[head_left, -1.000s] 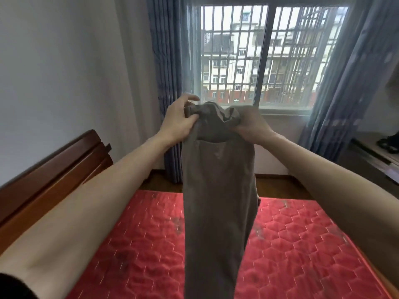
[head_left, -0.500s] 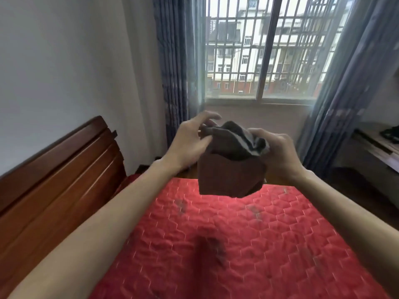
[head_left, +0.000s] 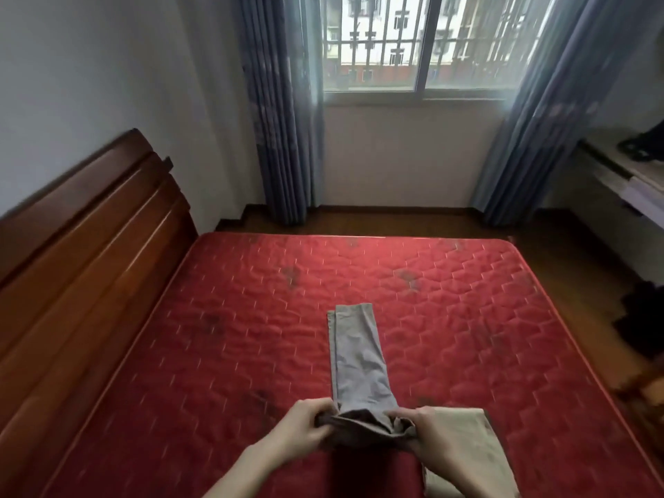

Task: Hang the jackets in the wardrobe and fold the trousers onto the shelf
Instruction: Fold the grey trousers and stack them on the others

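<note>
Trousers, grey, lie lengthwise on the red mattress, legs stacked and pointing toward the window. Your left hand and right hand each grip one side of the bunched waistband nearest you. A beige garment lies under your right forearm. A wooden headboard stands to the left.
</note>
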